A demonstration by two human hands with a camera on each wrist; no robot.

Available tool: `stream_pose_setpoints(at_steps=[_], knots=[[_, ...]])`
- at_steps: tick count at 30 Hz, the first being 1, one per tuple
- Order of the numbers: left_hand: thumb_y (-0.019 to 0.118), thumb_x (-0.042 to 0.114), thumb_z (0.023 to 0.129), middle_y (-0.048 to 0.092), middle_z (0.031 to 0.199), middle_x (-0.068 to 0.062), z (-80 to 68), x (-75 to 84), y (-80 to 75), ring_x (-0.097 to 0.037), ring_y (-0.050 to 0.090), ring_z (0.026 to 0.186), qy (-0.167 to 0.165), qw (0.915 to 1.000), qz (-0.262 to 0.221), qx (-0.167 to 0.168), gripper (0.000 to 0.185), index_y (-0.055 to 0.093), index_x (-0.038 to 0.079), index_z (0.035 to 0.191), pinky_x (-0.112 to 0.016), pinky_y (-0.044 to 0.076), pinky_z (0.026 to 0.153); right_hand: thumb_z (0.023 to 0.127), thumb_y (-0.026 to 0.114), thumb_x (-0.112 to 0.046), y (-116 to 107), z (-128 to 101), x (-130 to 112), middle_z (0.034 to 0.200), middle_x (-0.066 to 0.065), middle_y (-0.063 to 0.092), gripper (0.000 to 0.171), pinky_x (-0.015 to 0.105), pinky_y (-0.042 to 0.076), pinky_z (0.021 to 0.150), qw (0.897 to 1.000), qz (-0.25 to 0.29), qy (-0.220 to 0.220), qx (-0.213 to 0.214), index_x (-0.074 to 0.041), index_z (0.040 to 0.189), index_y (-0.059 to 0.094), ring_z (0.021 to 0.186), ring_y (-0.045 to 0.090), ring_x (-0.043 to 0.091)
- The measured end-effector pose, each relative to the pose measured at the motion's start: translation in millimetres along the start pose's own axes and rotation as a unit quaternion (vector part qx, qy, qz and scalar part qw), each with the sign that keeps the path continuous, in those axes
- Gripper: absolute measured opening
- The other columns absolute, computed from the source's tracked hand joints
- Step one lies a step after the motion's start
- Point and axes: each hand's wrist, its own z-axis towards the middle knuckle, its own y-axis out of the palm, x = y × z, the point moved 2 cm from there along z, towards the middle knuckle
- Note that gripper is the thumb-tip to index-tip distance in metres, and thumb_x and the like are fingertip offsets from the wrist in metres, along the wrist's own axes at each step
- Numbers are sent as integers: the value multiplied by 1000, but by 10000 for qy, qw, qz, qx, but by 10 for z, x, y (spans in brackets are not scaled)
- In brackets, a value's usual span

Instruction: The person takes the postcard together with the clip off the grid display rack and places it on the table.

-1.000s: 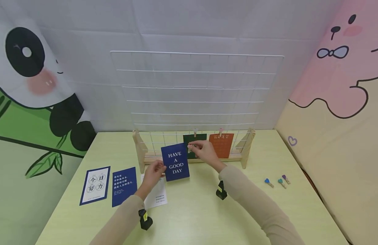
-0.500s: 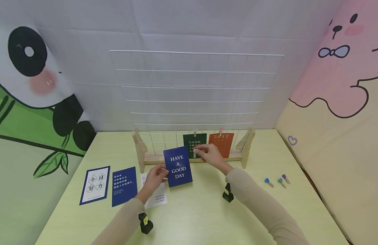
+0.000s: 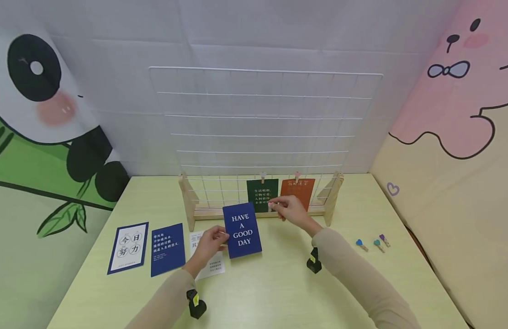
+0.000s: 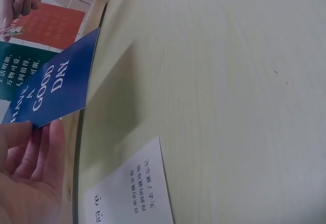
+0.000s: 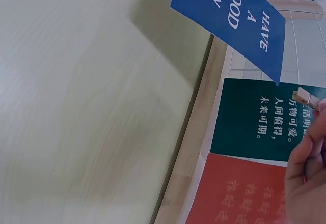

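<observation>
My left hand [image 3: 211, 242] pinches the left edge of a blue card [image 3: 242, 230] reading "HAVE A GOOD DAY", held above the table in front of the wire grid rack. Thumb and fingers lie on opposite faces of it in the left wrist view. A small wooden clothespin [image 5: 305, 98] sits between the thumb and fingers of my right hand [image 3: 294, 211], to the right of that card. Behind this hand, a green card [image 3: 262, 192] and an orange card [image 3: 297, 192] hang on the grid [image 3: 221, 183], each from a clip at its top edge.
On the table's left lie a white card with blue border [image 3: 128, 246], a blue card with white text [image 3: 167, 250] and a white card [image 3: 213, 267], partly under my left hand. Several heart-topped clothespins [image 3: 377, 244] lie at the right. Wooden feet [image 3: 188, 205] support the rack.
Both hands have moved right and slightly down, toward me. The blue card has come along in the left hand, and the clothespin has shifted right across the green card.
</observation>
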Motion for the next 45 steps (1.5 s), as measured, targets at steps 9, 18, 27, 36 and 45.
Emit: stream_pose_setpoints(at_steps=[9,18,27,36,45], knots=[[53,-1,86,57,75,-8,-32,-60,14,-16,57,67,-239,9996,-39,-148,13,54,-6,98,-36,52,63,86,58,-16,-122,-22,202,60,14,55,27,26,40,43,9996,215,191,-30,4,103,62,46,43,15],[52,1,87,59,77,-8,-59,-113,19,-17,57,68,-354,9985,-191,-361,16,52,-7,101,-35,52,63,86,58,-15,-302,-104,256,57,13,54,27,29,43,44,9993,76,374,-59,6,102,62,46,44,14],[50,1,88,61,80,-11,-113,-152,34,-18,59,68,-424,9969,-261,-612,18,50,-10,102,-36,52,65,85,59,-23,-513,-210,381,58,4,53,36,26,42,48,9955,-86,890,-314,5,107,60,50,45,14],[50,0,87,60,79,-11,-127,-198,31,-18,60,66,-494,9967,-292,-566,19,50,-12,103,-37,52,65,87,57,-23,-758,-336,597,61,6,49,33,25,40,48,9937,-122,1058,-354,4,107,59,52,43,13],[50,1,87,61,79,-13,-130,-263,39,-19,60,64,-500,9966,-223,-617,23,49,-13,104,-35,52,63,88,55,-18,-933,-491,784,56,2,46,26,25,38,46,9923,-305,1096,-497,2,104,61,49,41,13]])
